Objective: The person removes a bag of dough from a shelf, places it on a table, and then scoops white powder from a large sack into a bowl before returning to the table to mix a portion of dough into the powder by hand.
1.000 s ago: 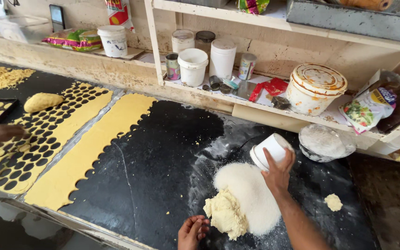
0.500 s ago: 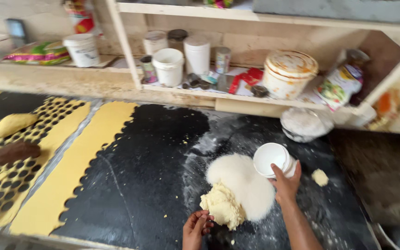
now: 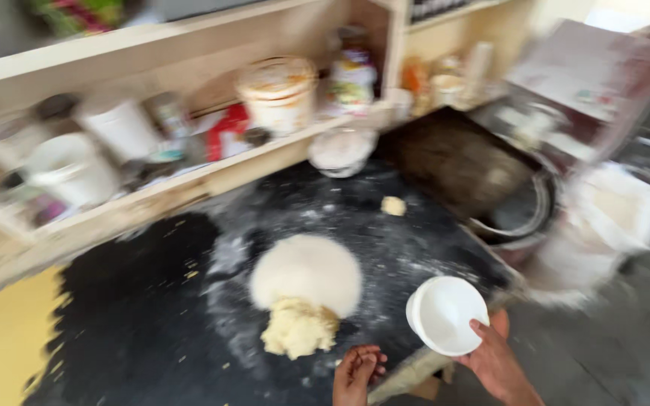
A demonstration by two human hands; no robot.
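Since the earlier pictures the right hand (image 3: pixel 494 361) has drawn the white bowl (image 3: pixel 447 314) away from above the flour and down toward the table's near edge, and the camera has swung to the right, so the yellow sheet of cut dough (image 3: pixel 5 338) now shows only at the far left, at about 9 o'clock of the flour heap. The bowl looks empty and has come off the pile, so I judge the pouring of flour to be finished and the dough to be next in hand.

Head view, the only one: it is blurred by motion. The right hand's grip is closed on the bowl, thumb over the near rim, with the bowl tilted so its inside faces the camera. The left hand (image 3: pixel 356 374) sits at the bottom edge, fingers curled loosely inward and holding nothing that I can see; it is just beside the dough, at about 4 o'clock of it, and seems not to touch it.

The lump of pale yellow dough (image 3: pixel 299 328) lies on the black table (image 3: pixel 137 323), touching the round heap of white flour (image 3: pixel 308 272), which sits at its 12 o'clock. A small scrap of dough (image 3: pixel 393 205) lies well apart, at about 1 o'clock of the heap. Loose flour is dusted across the table around them.

Behind, a wooden shelf (image 3: pixel 189 173) carries white tubs (image 3: pixel 77 169) and a lidded bucket (image 3: pixel 278 92). A dark tray (image 3: pixel 457 162) lies at 2 o'clock of the heap.
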